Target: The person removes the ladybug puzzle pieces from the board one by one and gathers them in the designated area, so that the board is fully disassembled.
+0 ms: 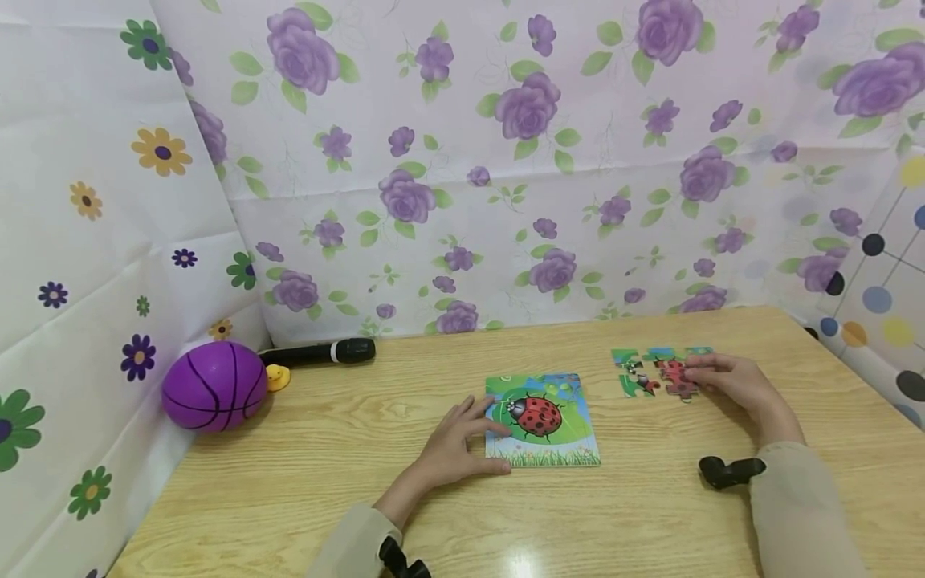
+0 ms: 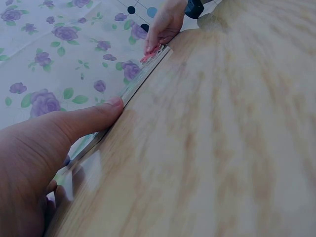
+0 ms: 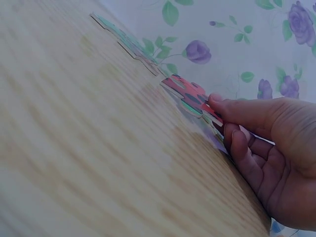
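Note:
A square ladybug puzzle (image 1: 564, 437) lies flat on the wooden table. My left hand (image 1: 455, 445) rests at its left side, fingers spread over the edge and the thumb along the near corner. To the right, my right hand (image 1: 740, 389) pinches a red, black-spotted puzzle piece (image 3: 187, 94) between thumb and fingers. That piece is slightly raised in the right wrist view. Several loose green, blue and red puzzle pieces (image 1: 636, 384) lie close together just left of the right hand. In the left wrist view, the left thumb (image 2: 94, 118) touches the puzzle's edge.
At the table's far left sit a purple ball (image 1: 215, 387) with black lines, a small yellow rubber duck (image 1: 278, 377) and a black microphone (image 1: 318, 353). A flowered cloth (image 1: 462, 201) hangs behind the wooden table (image 1: 347, 425).

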